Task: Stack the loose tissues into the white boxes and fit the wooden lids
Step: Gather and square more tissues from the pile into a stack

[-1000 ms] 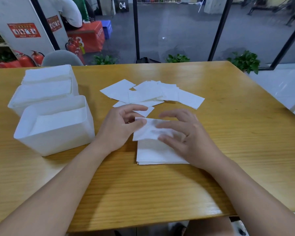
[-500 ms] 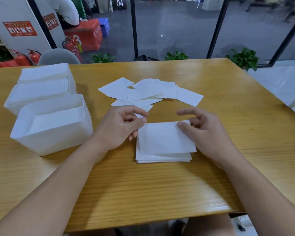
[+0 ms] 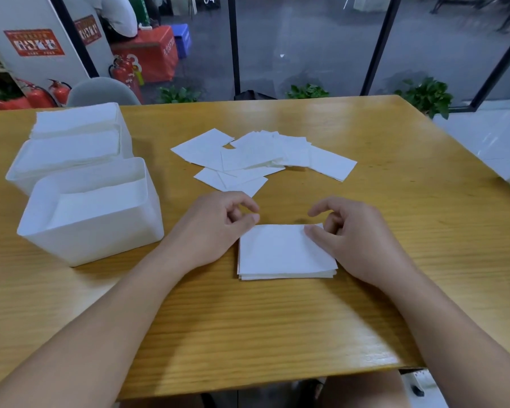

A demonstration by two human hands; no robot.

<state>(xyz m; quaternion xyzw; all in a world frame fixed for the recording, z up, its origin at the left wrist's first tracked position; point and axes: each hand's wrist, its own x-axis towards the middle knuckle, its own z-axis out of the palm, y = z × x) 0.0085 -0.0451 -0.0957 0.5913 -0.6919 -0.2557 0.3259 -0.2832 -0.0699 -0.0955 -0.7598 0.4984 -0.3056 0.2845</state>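
White tissue paper is shown in three places on the wooden table [image 3: 395, 201]. A squared stack of tissues [image 3: 283, 254] lies at the centre of the frame, its long axis running left to right, between the two hands. The left hand [image 3: 215, 231] is seen just beside the stack's upper left corner, fingers loosely curled, thumb tip close to the index finger; nothing is visibly pinched. The right hand [image 3: 357, 240] rests on the stack's right edge, its thumb pressed on the top sheet near the upper right corner, the index finger extended above it and the other fingers curled; whether a sheet is actually pinched cannot be told.

Loose tissues [image 3: 262, 157] are fanned out in an overlapping scatter above the hands, toward the upper centre of the frame, with bare table between scatter and stack. The nearest sheet of the scatter lies just above the left hand, so that hand is judged the nearer one for the next pick-up.

Three white boxes are grouped at the left of the frame. The nearest box [image 3: 92, 213] stands just left of the left forearm and appears partly filled; the middle box [image 3: 65, 160] and the far box [image 3: 80, 122] behind it appear fuller. The stack therefore lies to the right of the open box, and a transfer would be made leftward. No wooden lids are visible.
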